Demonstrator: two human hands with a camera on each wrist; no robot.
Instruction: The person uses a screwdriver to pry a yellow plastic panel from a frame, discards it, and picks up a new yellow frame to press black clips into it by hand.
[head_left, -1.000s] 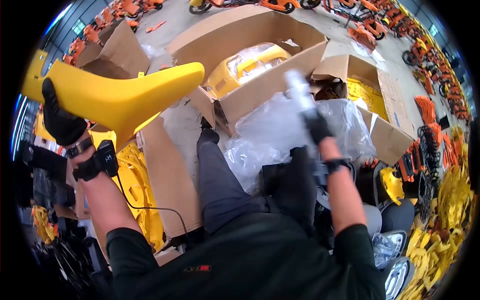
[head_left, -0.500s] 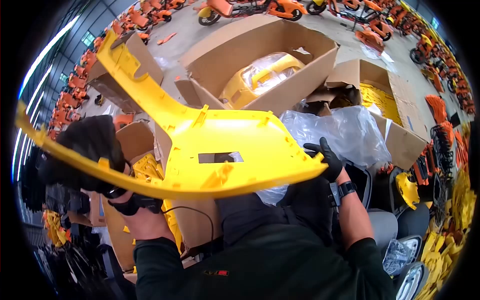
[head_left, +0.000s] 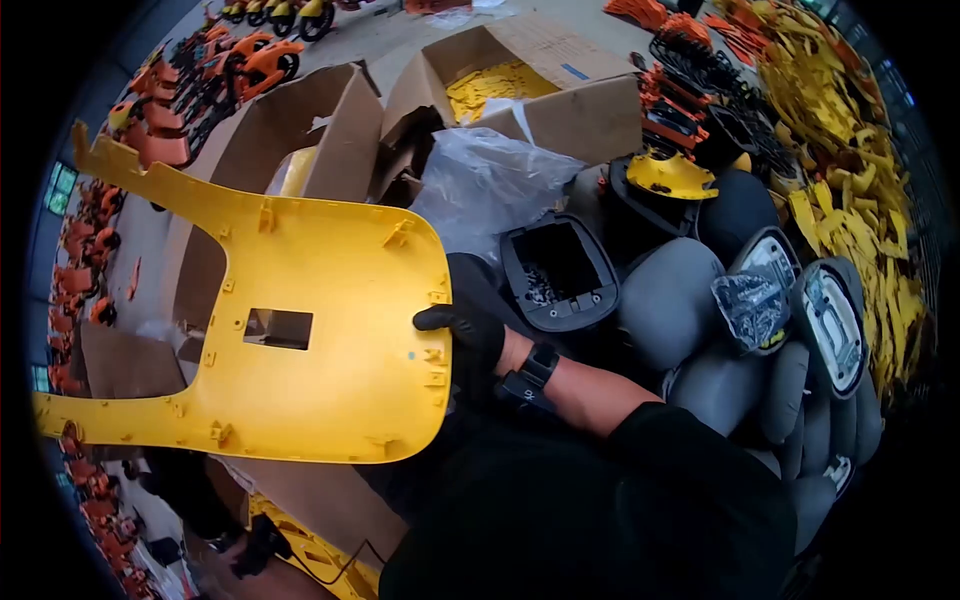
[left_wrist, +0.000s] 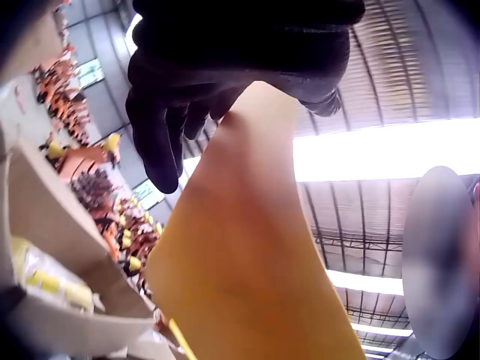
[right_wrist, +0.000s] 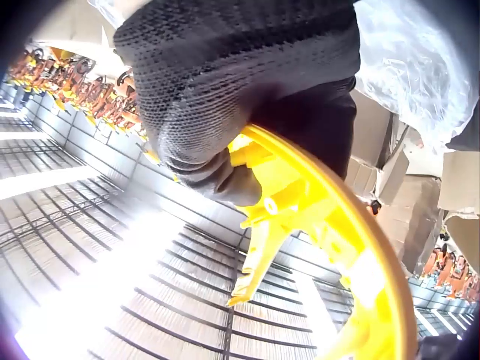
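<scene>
A yellow plastic scooter panel [head_left: 330, 370], with a rectangular cutout and two long legs, is held up in front of the body, its clipped inner side toward the head camera. My right hand [head_left: 470, 335], in a black glove, pinches its rounded right edge, thumb on the inner face and the other fingers behind. Ribs and a screw post show beside that thumb in the right wrist view. Mostly hidden behind the panel in the head view is my gloved left hand [left_wrist: 240, 52]. In the left wrist view its fingers wrap the narrow end of a panel leg.
Beyond the panel stands an open carton [head_left: 590, 120] of yellow parts, with a clear plastic bag [head_left: 480, 180] before it. Grey scooter seats [head_left: 670, 300] crowd the right side, below a heap of yellow parts [head_left: 830, 120]. Another carton [head_left: 300, 475] with yellow pieces lies under the panel.
The panel has turned from its smooth outer side to its inner side. My right hand, earlier holding something whitish and blurred, now grips the panel's edge. The head view has swung right.
</scene>
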